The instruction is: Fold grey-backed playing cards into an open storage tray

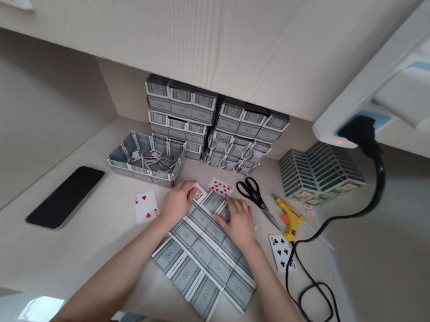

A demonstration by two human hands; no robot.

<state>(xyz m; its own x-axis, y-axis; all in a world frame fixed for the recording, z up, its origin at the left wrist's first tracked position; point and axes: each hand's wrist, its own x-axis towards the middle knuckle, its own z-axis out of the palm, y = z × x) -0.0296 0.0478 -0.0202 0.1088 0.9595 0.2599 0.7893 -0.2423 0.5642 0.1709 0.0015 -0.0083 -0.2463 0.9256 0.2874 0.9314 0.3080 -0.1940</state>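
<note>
A flat sheet of joined face-down playing cards [202, 267] lies on the desk [69, 252] in front of me. My left hand [177, 203] rests at its far left corner, fingers curled over a face-up card [197, 193]. My right hand [238, 222] lies palm down on the sheet's far end, fingers spread flat. A diamonds card [221, 187] sits just beyond both hands. A two of hearts [146, 206] lies left of my left hand.
An open tray made of cards [144, 158] stands at back left, with stacked card boxes [210, 126] behind it and another card block [319, 172] at right. Scissors [254, 194], a yellow glue gun [291, 217] with black cable [315, 301], a clubs card [282, 250] and a black phone [66, 196] are nearby.
</note>
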